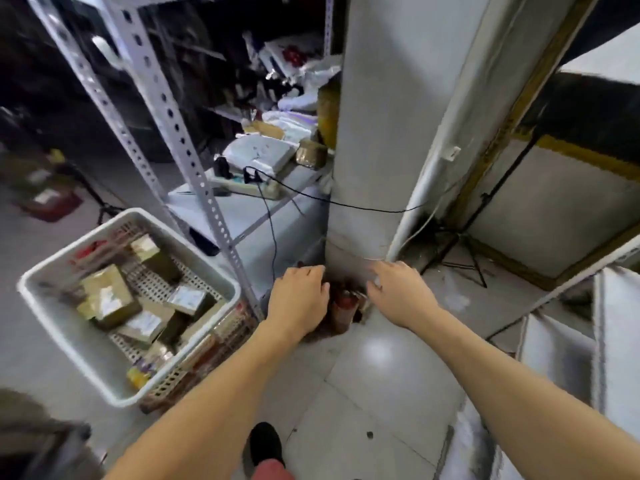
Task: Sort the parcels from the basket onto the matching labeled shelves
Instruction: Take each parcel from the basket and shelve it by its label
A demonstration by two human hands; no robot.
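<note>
- Honestly you look like you're barely into this one. The basket (pixel 69 327) is loaded with parcels (pixel 110 295), I count a good handful of small boxes piled loosely across its floor, so most of the sorting is left.
- Both your hands are out in front with nothing in them. Your left hand (pixel 300 299) has fingers loosely curled downward, your right hand (pixel 398 292) is spread flatter, fingers fairly straight. Neither one is touching a parcel right now.
- The basket sits on the floor to your left, right beside the foot of the shelf upright (pixel 162 109). Your left hand is near its far right corner but clear of it.
- Materials: the basket is white plastic with a perforated lattice floor and walls and a thick rolled rim. The parcels look like brown cardboard, boxy, with pale shipping labels and glossy tape.
- The upright is pale slotted angle-iron with a row of punched holes. The lower shelf (pixel 242 216) carries soft white poly mailers (pixel 259 152), so some stuff is already shelved, though I can't tell whether that's your doing.
- I can't read any shelf labels, too blurry.
- Floor is shiny tile, with reddish bottle-looking things (pixel 344 306) between your hands at the pillar (pixel 388 116) base.
</note>
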